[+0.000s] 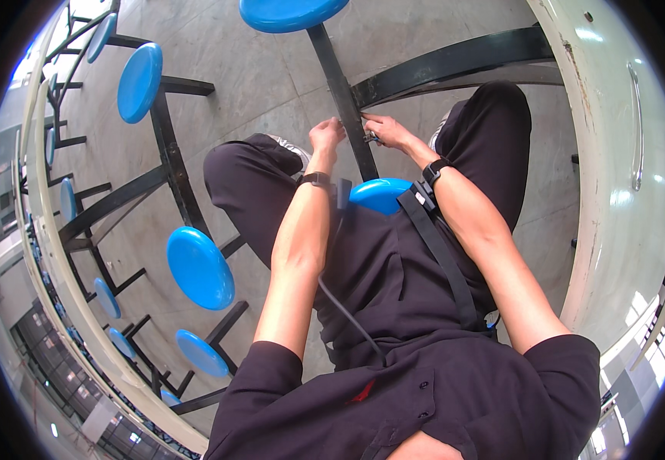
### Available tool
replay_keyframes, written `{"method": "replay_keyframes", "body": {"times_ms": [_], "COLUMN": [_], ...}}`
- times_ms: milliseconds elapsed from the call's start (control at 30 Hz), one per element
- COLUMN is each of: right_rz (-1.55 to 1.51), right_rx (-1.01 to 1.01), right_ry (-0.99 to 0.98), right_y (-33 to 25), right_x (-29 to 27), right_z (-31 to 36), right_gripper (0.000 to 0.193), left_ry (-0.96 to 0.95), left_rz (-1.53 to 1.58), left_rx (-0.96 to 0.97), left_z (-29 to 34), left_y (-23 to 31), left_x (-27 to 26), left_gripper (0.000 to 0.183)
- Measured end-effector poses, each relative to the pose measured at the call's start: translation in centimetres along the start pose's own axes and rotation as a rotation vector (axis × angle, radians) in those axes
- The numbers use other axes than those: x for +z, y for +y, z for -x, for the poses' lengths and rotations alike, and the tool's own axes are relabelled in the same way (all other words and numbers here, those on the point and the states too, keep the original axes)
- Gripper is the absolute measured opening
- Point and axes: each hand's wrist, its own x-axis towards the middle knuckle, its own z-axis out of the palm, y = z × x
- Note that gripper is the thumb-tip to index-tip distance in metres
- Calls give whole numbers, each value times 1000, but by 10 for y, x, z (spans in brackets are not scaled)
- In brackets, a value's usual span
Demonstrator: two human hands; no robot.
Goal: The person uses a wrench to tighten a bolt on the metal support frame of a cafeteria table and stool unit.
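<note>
**Seated person, both hands at black seat-support bar**

Nearest the camera: dark short-sleeved shirt with buttons, a thin grey cable [348, 314] running down the front of it. A black strap [443, 257] crosses the lap diagonally, from near the right wrist down toward the right hip.

Both bare forearms reach forward from the lower edge. Black band on left wrist [315, 179], black watch-like band on right wrist [433, 170].

Person sits astride a round blue stool seat [378, 194], which shows between the thighs just beneath the wrists. Dark trousers, knees spread, one on each side of the bar; a light-coloured shoe [290, 147] peeks out by the left knee.

Left hand [326, 134]: fingers curled in narrow, fingertips touching or just beside the left side of the black metal bar [341, 92]. Cannot tell whether it grips anything.

Right hand [386, 132]: on the right side of the same bar, fingers pinched around a small dark metal item [369, 138] held against the bar. Too small to tell what it is.

The bar runs from between the hands up and away to another blue stool seat [290, 11] at the top edge. A wider black curved beam [455, 61] joins it from the right.

Farther out: grey concrete floor [256, 77]. To the left, a row of more blue round seats [199, 267] on black frames along a long pale table edge [37, 230]. To the right, a cream-coloured table surface [616, 153], scuffed near its edge.
</note>
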Motion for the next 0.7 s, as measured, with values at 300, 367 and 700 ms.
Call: {"method": "replay_keyframes", "body": {"times_ms": [300,367,700], "right_rz": [13,-1,8], "right_rx": [-2,-2,8], "right_ry": [-6,-2,5], "right_y": [-4,-4,-8], "right_x": [2,1,3], "right_z": [1,3,5], "right_gripper": [52,52,49], "left_ry": [5,10,-7], "left_rz": [5,22,6], "left_rx": [10,-5,-19], "left_z": [-3,0,-8], "left_y": [2,2,-5], "left_x": [-2,0,-7], "left_gripper": [27,27,27]}}
